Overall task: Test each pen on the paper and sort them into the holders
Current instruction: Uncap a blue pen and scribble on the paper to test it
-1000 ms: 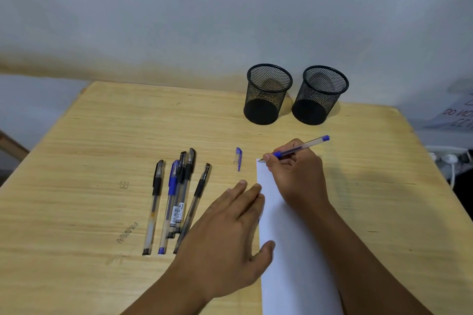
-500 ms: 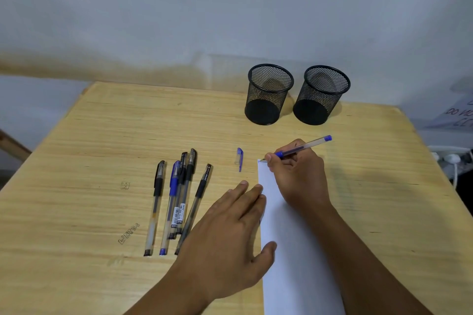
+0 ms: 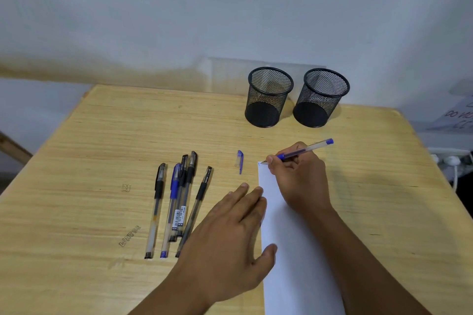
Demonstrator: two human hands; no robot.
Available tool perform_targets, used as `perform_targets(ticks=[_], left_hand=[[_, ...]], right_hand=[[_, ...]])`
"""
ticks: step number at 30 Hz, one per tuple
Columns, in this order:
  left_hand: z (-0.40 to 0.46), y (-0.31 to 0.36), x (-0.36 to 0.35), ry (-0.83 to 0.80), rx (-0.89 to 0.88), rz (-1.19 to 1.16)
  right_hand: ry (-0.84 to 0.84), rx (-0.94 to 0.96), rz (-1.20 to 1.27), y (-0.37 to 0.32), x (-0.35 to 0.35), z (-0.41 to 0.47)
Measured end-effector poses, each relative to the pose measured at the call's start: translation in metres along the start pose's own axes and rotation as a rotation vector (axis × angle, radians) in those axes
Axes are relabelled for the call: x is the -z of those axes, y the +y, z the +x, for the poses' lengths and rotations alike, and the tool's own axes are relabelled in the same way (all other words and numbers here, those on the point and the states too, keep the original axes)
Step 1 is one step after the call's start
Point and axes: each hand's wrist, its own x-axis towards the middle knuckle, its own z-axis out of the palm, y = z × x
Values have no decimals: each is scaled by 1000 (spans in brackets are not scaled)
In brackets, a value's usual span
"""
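Pinched in the right hand (image 3: 302, 181), a slim clear-barrelled blue pen (image 3: 305, 148) has its tip touching the far left corner of the paper (image 3: 289, 250), where a small blue mark shows. That grip is closed around the pen near its blue rubber sleeve. The left hand (image 3: 230, 243) lies flat and spread, holding nothing, its fingertips and thumb resting on the left edge of the smooth white strip of paper. A loose translucent cap (image 3: 239, 161) with a blue clip lies just beside the paper's far corner. Five capped pens (image 3: 179, 202) lie bunched on the grained wooden counter (image 3: 102, 148), toward its left. Two round black wire-mesh holders (image 3: 268, 97) (image 3: 321, 98) stand side by side at the far edge.
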Motion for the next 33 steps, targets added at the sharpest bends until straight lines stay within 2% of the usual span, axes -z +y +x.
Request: perform_targets(ticks=[33], left_hand=[[0,0,-3,5,4,-9]], right_hand=[[13,2,6,2,-1,0]])
